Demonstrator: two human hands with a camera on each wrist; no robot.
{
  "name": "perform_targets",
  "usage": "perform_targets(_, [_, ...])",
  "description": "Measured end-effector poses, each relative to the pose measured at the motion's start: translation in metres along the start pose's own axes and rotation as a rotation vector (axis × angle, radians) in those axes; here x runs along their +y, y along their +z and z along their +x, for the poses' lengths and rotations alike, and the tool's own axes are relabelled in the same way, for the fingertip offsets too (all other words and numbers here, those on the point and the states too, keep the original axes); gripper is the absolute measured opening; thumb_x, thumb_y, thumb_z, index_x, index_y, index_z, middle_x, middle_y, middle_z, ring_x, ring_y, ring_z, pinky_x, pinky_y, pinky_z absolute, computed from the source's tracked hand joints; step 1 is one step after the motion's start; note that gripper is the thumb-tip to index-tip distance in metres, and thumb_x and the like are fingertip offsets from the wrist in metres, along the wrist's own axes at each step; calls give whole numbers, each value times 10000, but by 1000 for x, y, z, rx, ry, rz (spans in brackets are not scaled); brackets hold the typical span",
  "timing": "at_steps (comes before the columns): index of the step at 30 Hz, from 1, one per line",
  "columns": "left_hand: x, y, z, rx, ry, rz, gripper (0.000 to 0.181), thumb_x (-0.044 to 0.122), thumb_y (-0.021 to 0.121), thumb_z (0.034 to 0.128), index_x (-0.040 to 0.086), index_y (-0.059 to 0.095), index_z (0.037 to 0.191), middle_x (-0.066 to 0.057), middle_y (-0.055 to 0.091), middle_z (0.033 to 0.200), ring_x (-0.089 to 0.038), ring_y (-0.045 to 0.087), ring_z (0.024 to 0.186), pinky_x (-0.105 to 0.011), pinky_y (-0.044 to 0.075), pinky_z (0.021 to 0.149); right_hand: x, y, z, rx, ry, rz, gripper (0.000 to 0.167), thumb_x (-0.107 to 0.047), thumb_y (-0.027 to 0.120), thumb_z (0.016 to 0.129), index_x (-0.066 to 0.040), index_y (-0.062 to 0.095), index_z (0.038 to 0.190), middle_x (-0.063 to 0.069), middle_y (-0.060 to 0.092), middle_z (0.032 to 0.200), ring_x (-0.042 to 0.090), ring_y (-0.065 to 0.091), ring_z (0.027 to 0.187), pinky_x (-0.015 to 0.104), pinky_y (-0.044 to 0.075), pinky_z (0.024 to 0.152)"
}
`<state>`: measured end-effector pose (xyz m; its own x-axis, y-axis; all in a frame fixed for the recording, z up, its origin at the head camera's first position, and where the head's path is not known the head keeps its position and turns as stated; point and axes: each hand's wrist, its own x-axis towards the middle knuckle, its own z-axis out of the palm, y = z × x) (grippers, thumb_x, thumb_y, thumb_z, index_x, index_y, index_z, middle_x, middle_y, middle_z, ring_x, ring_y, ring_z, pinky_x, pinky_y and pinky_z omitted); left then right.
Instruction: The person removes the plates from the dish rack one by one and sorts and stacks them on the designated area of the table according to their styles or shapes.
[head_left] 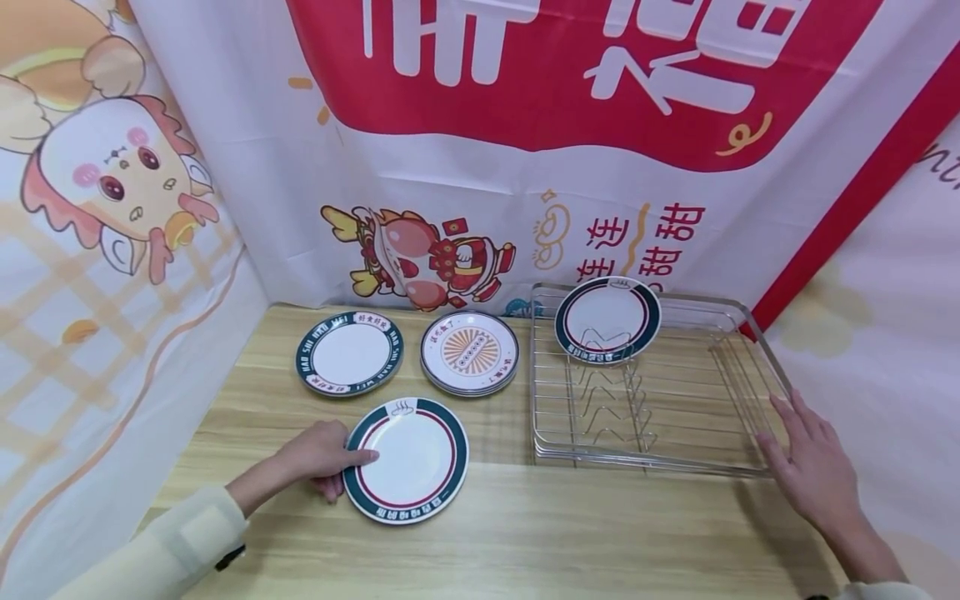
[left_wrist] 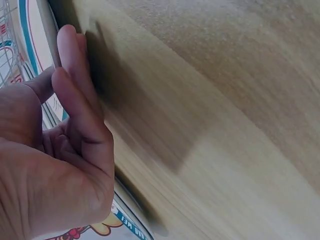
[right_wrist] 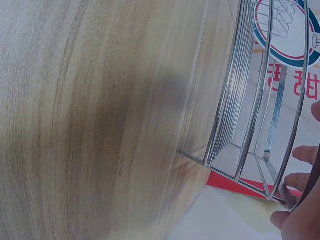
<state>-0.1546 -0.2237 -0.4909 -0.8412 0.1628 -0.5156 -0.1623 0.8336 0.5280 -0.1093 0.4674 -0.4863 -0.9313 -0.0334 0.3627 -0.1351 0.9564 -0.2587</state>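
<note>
My left hand (head_left: 322,458) pinches the left edge of a white plate (head_left: 408,462) with a green rim and red ring, thumb on top and fingers beneath. In the left wrist view the fingers (left_wrist: 75,60) are against the plate's underside, above the tabletop. My right hand (head_left: 813,458) grips the right front corner of a wire dish rack (head_left: 645,458). In the right wrist view its fingers (right_wrist: 302,155) show at the rack's rim. A similar green-rimmed plate (head_left: 607,312) leans in the rack's wire slots, at the back left.
Behind the held plate, a green-rimmed plate with lettering (head_left: 348,354) lies at the left. Beside it is a stack of white plates (head_left: 470,354) with an orange sunburst. Printed cloth (head_left: 450,183) hangs behind and along both sides of the wooden table (head_left: 525,533).
</note>
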Motion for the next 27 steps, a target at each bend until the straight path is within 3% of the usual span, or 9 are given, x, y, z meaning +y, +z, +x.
perform_targets(7, [3,-3,-1,21,6,175,507,537,705,986,108,657,718,-49,659,569,-162,644,461,-224,450,446,-2,0,-2,3,5,-4,621,-297,533,1082,-10,363,1605,299,256,1689,634,376,1303,783,359,918])
perform_targets(12, [14,-20,-1,24,16,387,617,649,623,990,126,669,667,-40,650,567,-183,629,486,-252,386,480,-2,-1,0,16,-11,4,616,-292,529,1081,-2,367,1601,311,263,1681,642,378,1296,779,355,924])
perform_targets(15, [32,-37,0,35,19,466,664,686,592,989,115,685,663,-40,657,581,-192,642,510,-266,387,498,-2,-2,1,17,-16,9,616,-284,531,1078,3,369,1598,317,264,1678,646,380,1294,773,352,933])
perform_targets(20, [71,-68,2,51,55,530,673,735,553,984,106,723,816,-45,663,652,-212,650,606,-326,440,603,0,-1,0,14,-5,15,620,-279,541,1071,-4,370,1600,310,262,1682,643,380,1297,771,355,927])
perform_targets(27, [125,-96,13,173,217,543,602,665,628,981,97,787,1102,-61,735,894,-248,658,856,-451,576,782,2,1,0,12,-3,7,622,-289,536,1079,3,365,1600,321,259,1678,642,375,1306,760,346,955])
